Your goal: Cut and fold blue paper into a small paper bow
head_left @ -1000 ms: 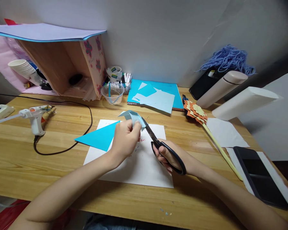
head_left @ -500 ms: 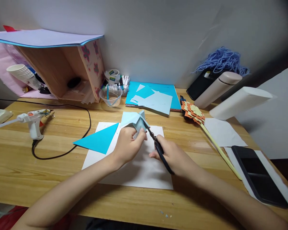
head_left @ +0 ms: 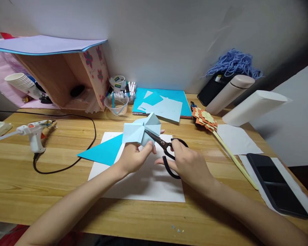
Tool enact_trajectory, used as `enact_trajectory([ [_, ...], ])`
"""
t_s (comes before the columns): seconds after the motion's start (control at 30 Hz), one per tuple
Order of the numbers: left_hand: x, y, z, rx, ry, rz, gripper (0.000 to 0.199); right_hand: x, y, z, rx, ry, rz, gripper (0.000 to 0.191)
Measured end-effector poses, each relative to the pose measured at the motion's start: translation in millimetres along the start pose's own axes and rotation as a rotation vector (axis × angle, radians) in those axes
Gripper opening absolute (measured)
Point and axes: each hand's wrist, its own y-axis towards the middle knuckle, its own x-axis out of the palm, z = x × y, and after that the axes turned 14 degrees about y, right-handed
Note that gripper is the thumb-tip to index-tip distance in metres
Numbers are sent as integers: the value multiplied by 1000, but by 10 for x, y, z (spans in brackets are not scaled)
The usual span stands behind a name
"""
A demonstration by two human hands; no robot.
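Observation:
Held in my left hand is a folded light-blue paper piece, its creased flaps spread like petals. My thumb presses its lower edge, and some fingers are hidden behind it. My right hand grips black-handled scissors, their blades pointing up and left with the tips at the middle of the paper. The handles stand apart. Below both hands lies a white sheet, and a bright-blue paper triangle overlaps its left side.
A white glue gun with a black cord stands at left, near an open box. Behind are a plastic cup and paper scraps. On the right lie a paper flower, a bottle and a phone.
The light-blue paper has turned so that its creased flaps face me. My right hand has rotated, and the scissors now lie flatter with their handles spread wider.

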Motion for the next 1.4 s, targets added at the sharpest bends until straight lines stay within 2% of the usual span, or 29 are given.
enact_trajectory([
  [0.27, -30, 11, 16, 34, 108, -3, 33, 4, 5, 31, 0, 4, 13, 53],
  [0.47, -46, 17, 33, 57, 88, 14, 32, 9, 18, 56, -44, -3, 41, 52],
  [0.67, -47, 13, 15, 95, 73, 26, 33, 31, 28, 79, -139, -56, 180, 52],
  [0.83, -79, 23, 29, 111, 89, 23, 31, 3, 46, 98, -172, -99, 222, 52],
  [1.03, -105, 39, 44, 102, 127, 20, 31, -20, 81, 124, -180, -74, 226, 55],
  [1.17, -115, 43, 8, 76, 216, 81, 31, 3, 91, 152, -165, -44, 193, 58],
  [1.4, -174, 70, -3, 171, 328, 85, 27, -11, 78, 154, -168, -21, 177, 56],
])
